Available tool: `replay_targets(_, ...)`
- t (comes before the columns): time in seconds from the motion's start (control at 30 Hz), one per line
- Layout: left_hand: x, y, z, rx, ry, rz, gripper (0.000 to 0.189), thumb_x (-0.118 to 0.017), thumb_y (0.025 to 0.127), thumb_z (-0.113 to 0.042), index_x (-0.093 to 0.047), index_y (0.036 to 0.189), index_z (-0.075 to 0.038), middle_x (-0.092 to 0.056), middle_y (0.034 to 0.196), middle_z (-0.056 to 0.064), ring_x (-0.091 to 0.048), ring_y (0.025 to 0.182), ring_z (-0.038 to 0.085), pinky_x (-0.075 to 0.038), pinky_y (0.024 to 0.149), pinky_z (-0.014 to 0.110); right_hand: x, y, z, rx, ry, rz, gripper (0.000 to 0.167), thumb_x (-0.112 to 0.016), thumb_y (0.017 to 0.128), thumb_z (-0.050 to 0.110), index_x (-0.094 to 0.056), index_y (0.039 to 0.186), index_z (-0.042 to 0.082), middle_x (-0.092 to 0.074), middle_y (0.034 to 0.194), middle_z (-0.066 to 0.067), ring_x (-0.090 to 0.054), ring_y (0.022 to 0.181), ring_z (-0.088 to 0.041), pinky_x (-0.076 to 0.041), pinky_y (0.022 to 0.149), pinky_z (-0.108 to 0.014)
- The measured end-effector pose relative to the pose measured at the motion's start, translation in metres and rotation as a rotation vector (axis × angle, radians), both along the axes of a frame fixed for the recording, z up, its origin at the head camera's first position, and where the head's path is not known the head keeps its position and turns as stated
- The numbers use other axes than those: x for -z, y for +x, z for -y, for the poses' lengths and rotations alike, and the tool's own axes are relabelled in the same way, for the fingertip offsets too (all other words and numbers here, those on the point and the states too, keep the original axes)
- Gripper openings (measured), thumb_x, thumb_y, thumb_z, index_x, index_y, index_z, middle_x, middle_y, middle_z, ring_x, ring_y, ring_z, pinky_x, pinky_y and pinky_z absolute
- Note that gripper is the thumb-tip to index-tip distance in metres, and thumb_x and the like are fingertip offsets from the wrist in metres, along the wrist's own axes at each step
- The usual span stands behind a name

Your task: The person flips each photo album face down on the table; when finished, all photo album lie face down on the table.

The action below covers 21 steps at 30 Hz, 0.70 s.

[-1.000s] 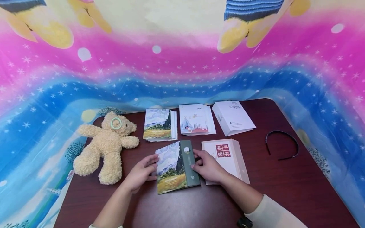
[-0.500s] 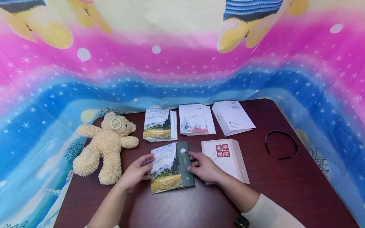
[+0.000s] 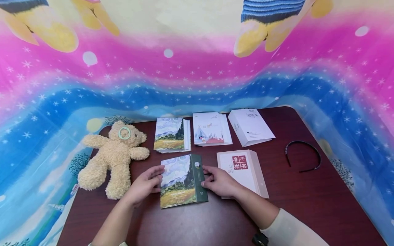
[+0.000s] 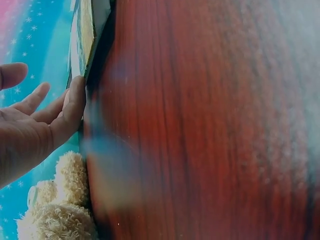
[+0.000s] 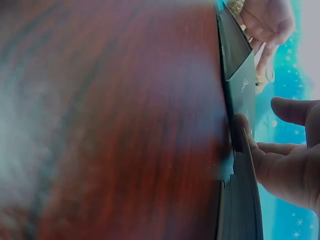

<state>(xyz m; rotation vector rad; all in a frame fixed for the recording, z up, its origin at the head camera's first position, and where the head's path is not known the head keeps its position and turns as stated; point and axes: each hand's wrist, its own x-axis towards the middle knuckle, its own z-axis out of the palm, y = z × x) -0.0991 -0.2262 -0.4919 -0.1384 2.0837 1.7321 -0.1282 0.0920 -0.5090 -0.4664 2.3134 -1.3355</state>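
A folded card booklet with a painted landscape cover and a dark green band stands low and sloping on the dark table, between both hands. My left hand touches its left edge with extended fingertips; the left wrist view shows the lowest finger against its corner. At the green band's edge, my right hand touches with its fingers, thumb spread away in the right wrist view. There the booklet's side shows as a hollow triangle. Just right of that hand lies a pink booklet with red square characters.
Along the back stand a matching landscape booklet, a white booklet with a tent drawing and a plain white one. A plush bear lies at the left, a black headband at the right. Patterned cloth surrounds the table.
The landscape booklet has slid left and turned slightly straighter, away from the pink booklet. Both hands have moved left with it, still at its two sides.
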Motion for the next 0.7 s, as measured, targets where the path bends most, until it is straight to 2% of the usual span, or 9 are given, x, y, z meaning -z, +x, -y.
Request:
replay_targets(0.23, -0.002, 0.000, -0.001, 0.024, -0.047, -0.018, 0.053, -0.052, 0.106, -0.008, -0.041, 0.158, -0.007, -0.042, 0.159, 0.021, -0.048, 0.137, 0.038, -0.057, 0.093, 0.048, -0.001, 0.000, -0.003, -0.005, -0.006, 0.013, 0.070, -0.074, 0.094, 0.016, -0.044, 0.153, -0.005, -0.062, 0.138, -0.017, -0.067, 0.098, -0.013, -0.055, 0.083, -0.029)
replay_targets(0.53, -0.009, -0.002, -0.005, 0.102, -0.242, -0.145, 0.058, -0.066, 0.101, -0.013, -0.048, 0.156, -0.015, -0.048, 0.156, 0.014, -0.051, 0.137, 0.037, -0.053, 0.100, 0.047, -0.009, 0.002, -0.007, -0.009, -0.020, 0.027, 0.067, -0.073, 0.095, 0.016, -0.045, 0.153, -0.002, -0.063, 0.135, -0.014, -0.067, 0.099, -0.014, -0.054, 0.086, -0.031)
replay_targets(0.7, -0.010, -0.004, -0.010, 0.101, -0.279, -0.154, 0.060, -0.071, 0.099, -0.017, -0.049, 0.155, -0.019, -0.050, 0.155, 0.010, -0.051, 0.138, 0.036, -0.051, 0.102, 0.050, -0.014, 0.001, -0.012, -0.010, -0.037, 0.039, 0.067, -0.072, 0.095, 0.014, -0.045, 0.154, -0.001, -0.063, 0.135, -0.014, -0.067, 0.100, -0.015, -0.055, 0.084, -0.031)
